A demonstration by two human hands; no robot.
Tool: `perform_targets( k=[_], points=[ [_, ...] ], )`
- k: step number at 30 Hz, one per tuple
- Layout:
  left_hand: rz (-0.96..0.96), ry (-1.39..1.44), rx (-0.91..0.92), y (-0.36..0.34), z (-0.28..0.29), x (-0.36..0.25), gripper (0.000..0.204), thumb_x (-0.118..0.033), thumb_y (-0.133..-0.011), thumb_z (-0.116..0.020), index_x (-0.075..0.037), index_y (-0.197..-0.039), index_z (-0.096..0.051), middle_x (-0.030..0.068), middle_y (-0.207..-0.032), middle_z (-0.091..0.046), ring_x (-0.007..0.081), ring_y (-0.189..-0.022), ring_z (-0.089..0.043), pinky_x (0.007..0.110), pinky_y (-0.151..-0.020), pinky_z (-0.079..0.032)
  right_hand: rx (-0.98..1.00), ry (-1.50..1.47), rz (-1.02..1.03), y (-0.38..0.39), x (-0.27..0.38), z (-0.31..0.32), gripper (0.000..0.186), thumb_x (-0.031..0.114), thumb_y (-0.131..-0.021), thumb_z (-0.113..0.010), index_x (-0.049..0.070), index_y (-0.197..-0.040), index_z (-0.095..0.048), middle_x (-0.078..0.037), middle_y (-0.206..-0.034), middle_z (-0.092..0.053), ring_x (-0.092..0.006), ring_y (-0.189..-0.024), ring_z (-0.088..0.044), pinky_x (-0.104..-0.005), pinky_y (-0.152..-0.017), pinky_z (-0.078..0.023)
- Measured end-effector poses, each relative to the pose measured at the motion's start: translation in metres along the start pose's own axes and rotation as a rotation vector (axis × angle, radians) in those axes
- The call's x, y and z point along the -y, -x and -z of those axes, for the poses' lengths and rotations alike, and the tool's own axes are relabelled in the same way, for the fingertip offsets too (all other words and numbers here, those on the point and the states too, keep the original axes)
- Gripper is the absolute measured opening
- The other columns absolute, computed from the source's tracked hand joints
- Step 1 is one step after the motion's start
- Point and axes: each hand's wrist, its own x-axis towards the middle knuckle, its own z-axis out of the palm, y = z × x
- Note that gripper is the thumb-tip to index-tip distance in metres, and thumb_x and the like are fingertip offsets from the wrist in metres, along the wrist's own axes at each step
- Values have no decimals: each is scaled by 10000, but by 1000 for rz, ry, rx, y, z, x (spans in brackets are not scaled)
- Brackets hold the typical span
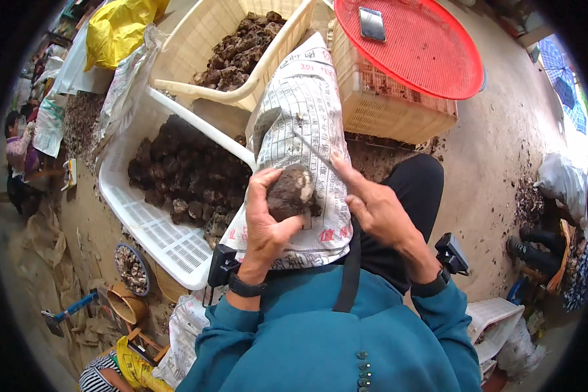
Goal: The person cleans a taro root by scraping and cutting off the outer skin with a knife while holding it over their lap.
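Over my lap, my left hand (266, 227) is wrapped round a dark brown, rough, lumpy tuber (286, 195), which shows a pale patch on its upper right side. My right hand (380, 208) grips a knife, its thin blade (312, 149) pointing up and left, just above the tuber and apart from it. The knife's handle is hidden in my fingers. Beneath both hands, a white woven sack (307, 98) with printing covers my lap. To the left, a white plastic crate (166, 251) holds many similar dark lumps (183, 173).
Beyond stands a cream crate (176, 88) of brown pieces. A red round sieve (424, 52) bearing a phone (372, 24) lies on another cream crate (392, 117). Lower left are a bowl of pieces (132, 269) and a wicker basket (125, 302). Other people sit at the left edge and lower left.
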Motion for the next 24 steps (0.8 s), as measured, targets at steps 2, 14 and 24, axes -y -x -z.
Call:
perform_targets(
  k=[2,14,24],
  points=[
    [173,335,-35,6,2,-1,724,6,-625,-702,-28,-1308,-467,109,-1297,-502,221,-1219,-515,356,-1093,-392,110,-74,-94,9,6,1,659,19,-901,-551,137,-1528,-386,-220,-1401,-541,-395,-1212,-577,-421,-1001,-469],
    [79,175,67,-4,1,-15,755,-49,-704,-843,-36,-1370,-488,88,-1260,-562,182,-1161,-559,317,-1025,-447,75,-86,-21,15,19,-9,675,14,-883,-577,193,-1514,-420,-201,-1261,-635,-393,-1113,-623,-434,-928,-508],
    [210,292,117,-9,3,-20,702,44,-689,-801,-53,-1325,-519,21,-1120,-615,114,-1010,-601,261,-921,-493,155,364,68,48,15,25,701,73,-798,-651,260,-1456,-498,-106,-738,-525,-311,-619,-559,-423,-524,-425]
  ],
)
